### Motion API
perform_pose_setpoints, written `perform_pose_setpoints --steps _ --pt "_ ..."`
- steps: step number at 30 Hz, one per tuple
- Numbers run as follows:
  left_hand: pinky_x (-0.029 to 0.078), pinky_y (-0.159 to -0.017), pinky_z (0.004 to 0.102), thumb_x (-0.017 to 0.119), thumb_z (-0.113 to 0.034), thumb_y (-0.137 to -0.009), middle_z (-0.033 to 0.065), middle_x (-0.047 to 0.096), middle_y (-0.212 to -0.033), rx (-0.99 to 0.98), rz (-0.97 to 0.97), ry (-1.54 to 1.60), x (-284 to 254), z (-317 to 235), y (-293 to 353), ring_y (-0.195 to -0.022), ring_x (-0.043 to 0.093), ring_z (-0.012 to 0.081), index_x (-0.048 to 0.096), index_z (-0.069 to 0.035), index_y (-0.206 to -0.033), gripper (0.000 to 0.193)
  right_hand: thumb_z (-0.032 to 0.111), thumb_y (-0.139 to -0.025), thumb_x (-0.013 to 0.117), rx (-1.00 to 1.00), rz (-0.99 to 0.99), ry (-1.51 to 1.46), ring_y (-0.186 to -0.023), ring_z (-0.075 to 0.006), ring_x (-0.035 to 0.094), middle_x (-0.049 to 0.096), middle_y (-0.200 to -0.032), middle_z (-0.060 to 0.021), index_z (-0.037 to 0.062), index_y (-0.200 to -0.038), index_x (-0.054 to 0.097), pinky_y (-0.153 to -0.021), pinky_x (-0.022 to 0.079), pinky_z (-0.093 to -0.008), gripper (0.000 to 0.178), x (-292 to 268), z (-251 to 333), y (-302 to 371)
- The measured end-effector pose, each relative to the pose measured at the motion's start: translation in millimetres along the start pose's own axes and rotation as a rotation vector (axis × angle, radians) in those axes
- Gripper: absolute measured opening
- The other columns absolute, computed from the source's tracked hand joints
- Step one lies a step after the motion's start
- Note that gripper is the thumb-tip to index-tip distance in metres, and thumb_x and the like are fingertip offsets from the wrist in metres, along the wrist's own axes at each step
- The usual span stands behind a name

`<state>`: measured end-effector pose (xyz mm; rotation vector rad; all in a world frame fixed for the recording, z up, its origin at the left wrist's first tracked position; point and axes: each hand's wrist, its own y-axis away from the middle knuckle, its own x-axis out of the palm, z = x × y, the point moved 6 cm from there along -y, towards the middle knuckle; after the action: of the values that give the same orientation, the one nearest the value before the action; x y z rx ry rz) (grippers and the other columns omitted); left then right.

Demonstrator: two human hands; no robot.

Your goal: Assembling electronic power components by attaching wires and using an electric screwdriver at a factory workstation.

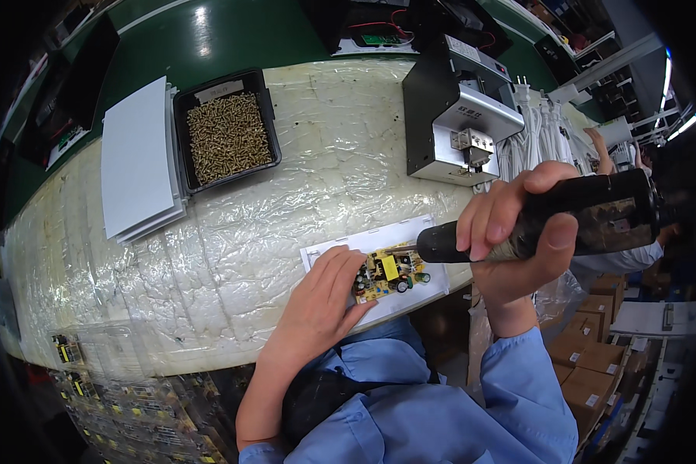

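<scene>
My right hand [510,278] is wrapped round a black electric screwdriver [611,213], held nearly level. Its thin bit reaches left to the far edge of a yellow circuit board [377,291]; whether it sits on a screw is too small to tell. The board carries a yellow transformer [389,267] and several capacitors, and lies in a shallow white plastic panel [433,282] at the table's near edge. Over the board's left end, my left hand [317,305] holds it down, fingers on the far side and thumb on the near side.
A black bin [274,127] of brass-coloured screws [228,139] stands at the far left beside stacked white panels [139,158]. A screw-feeding machine [460,116] is at the back right, white cables [545,131] beyond it. Cardboard boxes [588,340] sit low at the right.
</scene>
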<state>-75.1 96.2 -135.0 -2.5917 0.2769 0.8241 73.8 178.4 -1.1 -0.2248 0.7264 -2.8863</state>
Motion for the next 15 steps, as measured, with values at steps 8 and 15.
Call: perform_pose_setpoints --steps 8,15 --pt "0.044 -0.103 0.0457 0.080 -0.019 -0.078 0.0224 0.054 -0.125 0.004 -0.005 0.001 -2.3 12.7 -0.4 -0.120 0.052 0.0410 0.046 0.003 -0.131 0.067 0.039 -0.086 0.077 0.152 0.090 -0.214 -0.054 -0.0192 0.056 0.056 -0.068 -0.0081 0.0061 -0.106 0.043 -0.055 0.051 -0.0357 0.051 11.2 -13.9 2.8" --pt "0.042 -0.106 0.0446 0.075 -0.019 -0.082 0.0219 0.052 -0.126 0.009 0.038 0.019 1.0 2.5 -15.9 -0.123 0.049 0.0391 0.046 0.005 -0.130 0.061 0.036 -0.085 0.078 0.101 0.394 -0.227 -0.046 -0.0192 0.055 0.056 -0.063 -0.0063 0.0087 -0.095 0.045 -0.049 0.049 -0.0341 0.044 12.0 -7.9 -9.0"
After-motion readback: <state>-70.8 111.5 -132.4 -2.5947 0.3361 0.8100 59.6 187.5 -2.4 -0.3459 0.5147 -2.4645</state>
